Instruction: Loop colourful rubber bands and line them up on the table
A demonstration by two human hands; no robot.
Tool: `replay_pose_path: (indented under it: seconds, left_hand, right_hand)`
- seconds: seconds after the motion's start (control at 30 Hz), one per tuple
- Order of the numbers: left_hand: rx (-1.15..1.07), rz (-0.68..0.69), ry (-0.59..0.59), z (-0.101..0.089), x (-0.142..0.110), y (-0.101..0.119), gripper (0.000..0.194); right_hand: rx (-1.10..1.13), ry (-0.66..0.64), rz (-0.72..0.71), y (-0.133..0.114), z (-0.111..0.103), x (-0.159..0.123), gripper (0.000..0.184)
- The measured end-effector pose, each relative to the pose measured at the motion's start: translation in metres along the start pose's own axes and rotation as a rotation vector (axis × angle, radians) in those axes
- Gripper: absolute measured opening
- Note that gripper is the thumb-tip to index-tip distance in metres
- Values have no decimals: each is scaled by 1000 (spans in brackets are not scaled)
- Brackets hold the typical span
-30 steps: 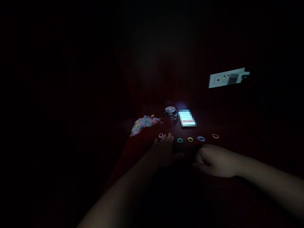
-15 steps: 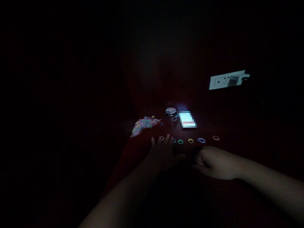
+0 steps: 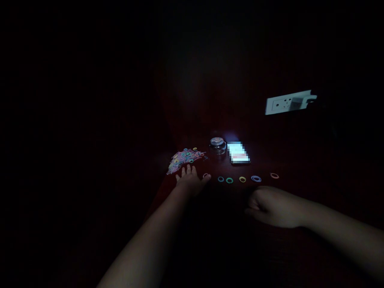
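My left hand (image 3: 189,182) is open, fingers spread, just in front of a heap of small coloured hair ties (image 3: 183,159). Its thumb lies by a pink hair tie (image 3: 204,175), which it partly covers. My right hand (image 3: 271,206) is closed in a fist on the near side of the row; whatever its curled fingers hold, if anything, is hidden. The row goes on to the right with a blue hair tie (image 3: 221,181), a green one (image 3: 229,183), a yellow one (image 3: 242,182), a purple one (image 3: 252,179) and an orange one (image 3: 274,178).
A lidded clear jar (image 3: 217,146) stands behind the row, beside a lit phone (image 3: 238,153) with a blurred screen. On the wall at the right is a white socket panel (image 3: 280,105) with a plug. The dark red table's left edge runs close to the heap; most surroundings are black.
My left hand has moved left, from over the row's left end toward the heap, uncovering the blue hair tie and more of the pink one. My right fist has stayed in place.
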State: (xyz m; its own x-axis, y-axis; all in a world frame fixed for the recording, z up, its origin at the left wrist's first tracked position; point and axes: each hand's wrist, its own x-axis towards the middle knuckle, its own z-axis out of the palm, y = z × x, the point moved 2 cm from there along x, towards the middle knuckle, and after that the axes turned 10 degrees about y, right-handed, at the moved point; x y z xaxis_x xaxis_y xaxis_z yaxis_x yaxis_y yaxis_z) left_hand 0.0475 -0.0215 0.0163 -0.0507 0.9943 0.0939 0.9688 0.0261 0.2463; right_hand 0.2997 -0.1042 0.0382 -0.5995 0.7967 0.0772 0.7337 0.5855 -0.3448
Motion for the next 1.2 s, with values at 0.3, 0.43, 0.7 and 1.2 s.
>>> replay_pose_path:
  seconds: [0.3,0.43,0.7,1.2]
  left_hand:
    - [8,-138,18,-9,4,-10,104]
    - [97,-158,-19,-20,7,-19,102]
    - [210,-184,-56,-36,11,-43,90]
    - [-215,10,413,-32,28,-62,17]
  right_hand:
    - [-27,4,-2,1,0,0,37]
    - [-29,18,11,4,2,0,37]
    - [-19,-11,5,5,3,0,38]
    - [-19,-7,-8,6,3,-1,38]
